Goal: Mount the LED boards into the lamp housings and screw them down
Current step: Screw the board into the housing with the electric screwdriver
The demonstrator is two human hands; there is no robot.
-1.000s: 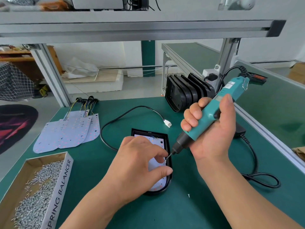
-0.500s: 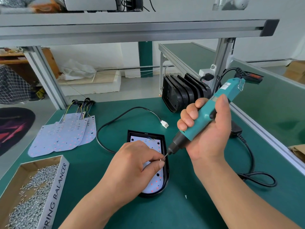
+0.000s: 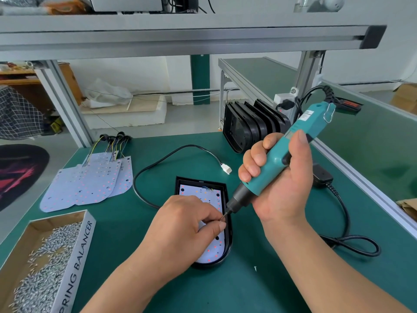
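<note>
Bench (image 3: pixel 225 294), green mat, head view.

Lamp housing (image 3: pixel 228 245): black, lying open-side up at frame centre, rounded end toward the bottom of the frame. LED board (image 3: pixel 200 195) sits inside it, white with red dots; the left hand covers its middle.

Left hand (image 3: pixel 180 227): resting over the board, thumb and forefinger pinched together on a screw (image 3: pixel 223 219) at the right edge of the board. The screw is mostly hidden by the fingertips.

Right hand (image 3: pixel 282 177): fingers and thumb wrapped round a teal electric screwdriver (image 3: pixel 274 168), held tilted, bit end pointing down-left. The bit tip meets the left fingertips.

Other items:
- Spare LED boards (image 3: pixel 90 184), overlapping, with wire bundles, left of centre.
- Cardboard box (image 3: pixel 81 251) lettered "SPRING BALANCER", lower left, holding loose screws (image 3: pixel 45 263).
- Empty housings (image 3: pixel 248 129) standing on edge in a row, above right of centre.
- Black cable with white connector (image 3: pixel 226 169) looping out from the housing's left side.
- Single stray screw (image 3: pixel 255 268) on the mat, just right of the housing's rounded end.
- Screwdriver power cord (image 3: pixel 352 245), looped, lower right.
</note>
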